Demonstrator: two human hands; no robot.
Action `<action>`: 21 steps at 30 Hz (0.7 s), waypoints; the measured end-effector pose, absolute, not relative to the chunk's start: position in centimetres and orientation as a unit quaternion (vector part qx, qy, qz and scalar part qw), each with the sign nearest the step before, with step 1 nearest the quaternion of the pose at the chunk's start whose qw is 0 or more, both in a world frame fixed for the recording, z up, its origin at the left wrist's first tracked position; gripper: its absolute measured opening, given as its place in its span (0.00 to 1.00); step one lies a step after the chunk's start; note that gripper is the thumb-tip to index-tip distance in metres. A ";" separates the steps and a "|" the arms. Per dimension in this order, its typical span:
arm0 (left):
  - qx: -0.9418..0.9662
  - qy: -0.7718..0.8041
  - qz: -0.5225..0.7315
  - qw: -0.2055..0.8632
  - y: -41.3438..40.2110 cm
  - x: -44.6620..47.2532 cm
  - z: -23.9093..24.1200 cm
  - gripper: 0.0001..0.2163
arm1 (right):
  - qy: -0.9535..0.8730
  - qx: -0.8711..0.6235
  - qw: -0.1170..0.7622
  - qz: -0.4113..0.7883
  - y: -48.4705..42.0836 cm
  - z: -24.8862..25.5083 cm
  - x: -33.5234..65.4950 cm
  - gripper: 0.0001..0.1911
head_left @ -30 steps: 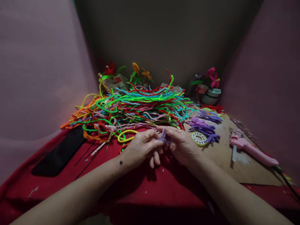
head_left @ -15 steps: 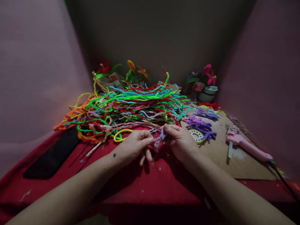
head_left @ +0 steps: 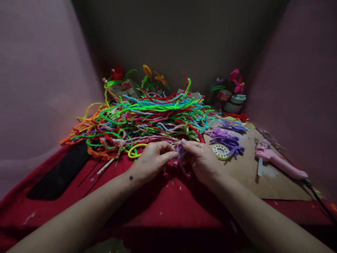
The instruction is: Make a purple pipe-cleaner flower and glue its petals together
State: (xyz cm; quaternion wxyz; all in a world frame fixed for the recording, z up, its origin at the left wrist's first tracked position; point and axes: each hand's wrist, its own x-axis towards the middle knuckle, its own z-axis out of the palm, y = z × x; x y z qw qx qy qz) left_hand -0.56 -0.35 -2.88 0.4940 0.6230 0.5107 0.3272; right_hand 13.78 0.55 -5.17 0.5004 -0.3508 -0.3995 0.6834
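Observation:
Between my two hands is a small piece of bent purple pipe cleaner (head_left: pixel 180 154), its lower end hanging loose over the red cloth. My left hand (head_left: pixel 157 158) pinches its left side between thumb and fingertips. From the right, my right hand (head_left: pixel 201 157) grips the same piece with thumb and forefinger; its other fingers are curled and partly hidden. Just behind my left hand lie scissors with yellow handles (head_left: pixel 131 151), their blades mostly covered by the hand. A large heap of colourful pipe cleaners (head_left: pixel 155 114) spreads beyond both hands.
On the cardboard (head_left: pixel 244 182) at right lie a pink glue gun (head_left: pixel 281 161) with a cord, a tape-like roll (head_left: pixel 220 151) and bundles of purple pipe cleaners (head_left: pixel 229 142). A black flat object (head_left: pixel 59 174) lies at left. Pipe-cleaner flowers (head_left: pixel 238 80) and a jar (head_left: pixel 235 103) stand behind.
My hands have drawn closer together around the purple pipe cleaner. The left fingers, spread lower before, are now tucked in, and the piece looks more folded.

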 end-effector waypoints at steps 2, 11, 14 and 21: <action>0.634 0.490 0.305 0.515 -0.3 -0.8 -2.8 0.05 | -0.392 -0.339 0.493 0.699 0.7 -5.1 13.8 0.12; 0.735 0.442 0.248 0.451 -0.1 -1.5 -3.4 0.06 | -0.339 -0.333 0.528 0.704 0.5 -5.0 13.4 0.09; 0.755 0.446 0.234 0.419 0.1 -1.7 -3.4 0.07 | -0.327 -0.342 0.526 0.706 0.4 -4.9 13.4 0.09; 0.714 0.487 0.310 0.395 -0.1 -1.2 -2.4 0.08 | -0.351 -0.350 0.532 0.686 0.5 -5.2 13.3 0.10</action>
